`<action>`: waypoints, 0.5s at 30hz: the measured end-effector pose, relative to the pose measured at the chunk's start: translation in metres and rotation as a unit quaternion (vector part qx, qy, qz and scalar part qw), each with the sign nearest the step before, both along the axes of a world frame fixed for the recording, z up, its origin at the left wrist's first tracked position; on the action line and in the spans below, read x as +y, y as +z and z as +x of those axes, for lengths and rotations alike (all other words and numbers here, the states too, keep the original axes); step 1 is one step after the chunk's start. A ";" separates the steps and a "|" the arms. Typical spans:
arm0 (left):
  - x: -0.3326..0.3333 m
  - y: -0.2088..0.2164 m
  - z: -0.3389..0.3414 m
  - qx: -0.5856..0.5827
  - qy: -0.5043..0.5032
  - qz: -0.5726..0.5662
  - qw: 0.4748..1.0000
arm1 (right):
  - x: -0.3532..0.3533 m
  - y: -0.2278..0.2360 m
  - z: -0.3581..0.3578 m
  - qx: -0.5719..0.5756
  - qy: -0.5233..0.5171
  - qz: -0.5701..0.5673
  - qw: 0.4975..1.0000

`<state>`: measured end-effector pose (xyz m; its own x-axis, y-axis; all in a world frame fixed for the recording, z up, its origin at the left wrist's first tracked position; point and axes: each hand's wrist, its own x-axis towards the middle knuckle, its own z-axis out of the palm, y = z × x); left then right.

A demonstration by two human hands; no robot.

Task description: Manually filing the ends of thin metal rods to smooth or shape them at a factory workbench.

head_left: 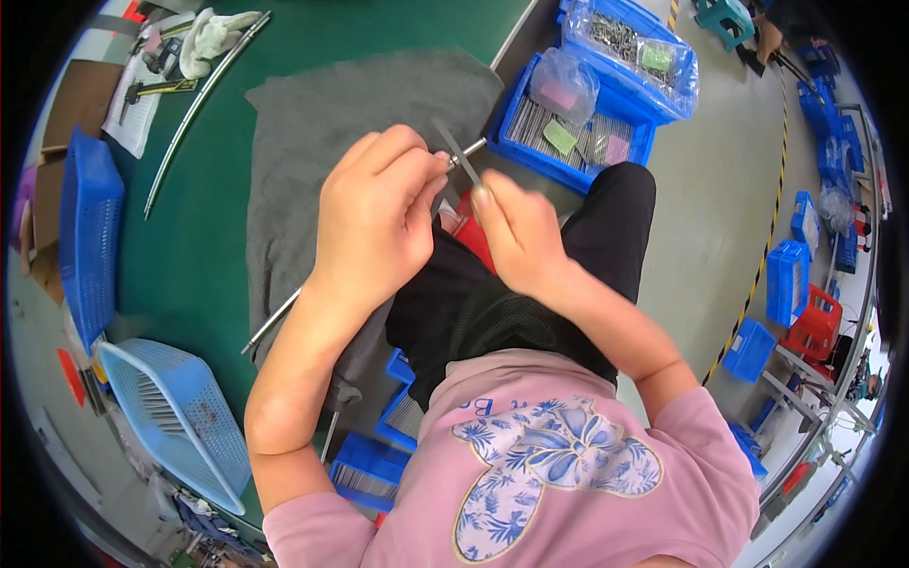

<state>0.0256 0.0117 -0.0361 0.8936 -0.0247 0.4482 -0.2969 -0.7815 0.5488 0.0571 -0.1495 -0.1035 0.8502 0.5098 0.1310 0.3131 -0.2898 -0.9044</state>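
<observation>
My left hand point(374, 208) is closed round a thin shiny metal rod point(477, 146), whose tip sticks out past the fingers. In my right hand point(521, 227), pinched between thumb and fingers, is a flat grey file point(449, 136). The file crosses the rod near its tip. Below my left wrist a length of metal rod point(270, 323) shows over the cloth; whether it belongs to the held one I cannot tell. A dark grey cloth point(294, 142) lies under my left hand on the green table point(379, 28).
Right of the table, blue bins point(641, 156) hold metal rods and bagged parts. A long curved-looking rod point(194, 114), white gloves point(213, 40) and a caliper point(156, 88) lie far left. Blue baskets point(204, 417) line the left edge. Another person point(772, 38) is far right.
</observation>
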 end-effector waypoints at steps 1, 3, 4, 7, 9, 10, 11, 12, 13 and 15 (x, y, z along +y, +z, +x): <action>0.001 0.001 -0.001 -0.001 0.004 -0.002 1.000 | 0.010 0.012 0.010 -0.012 0.007 0.010 1.000; 0.002 0.001 -0.004 0.004 0.008 -0.006 1.000 | 0.015 0.019 0.009 0.017 0.013 0.015 1.000; 0.002 0.001 -0.002 0.004 0.012 -0.011 1.000 | 0.010 0.013 0.005 0.009 0.000 -0.006 1.000; 0.000 -0.002 -0.002 0.005 0.002 0.001 1.000 | -0.005 0.005 -0.005 0.014 -0.009 -0.053 0.998; 0.001 0.001 0.000 0.004 0.006 0.003 1.000 | -0.001 0.007 -0.001 0.005 -0.002 -0.014 1.000; 0.001 0.002 -0.002 0.004 0.009 0.004 1.000 | 0.008 0.015 0.006 -0.021 -0.001 -0.004 1.000; 0.000 0.001 -0.004 0.009 0.007 0.004 1.000 | 0.009 0.014 0.002 -0.017 -0.003 -0.004 1.000; 0.000 0.001 -0.002 0.005 0.009 0.003 1.000 | 0.011 0.012 0.002 -0.023 -0.013 -0.007 1.000; 0.001 0.000 -0.001 0.001 0.011 0.001 1.000 | 0.012 0.009 0.002 -0.030 -0.022 -0.010 0.999; 0.000 0.000 -0.001 0.009 0.009 -0.002 1.000 | 0.001 -0.008 -0.007 -0.026 -0.033 -0.012 0.999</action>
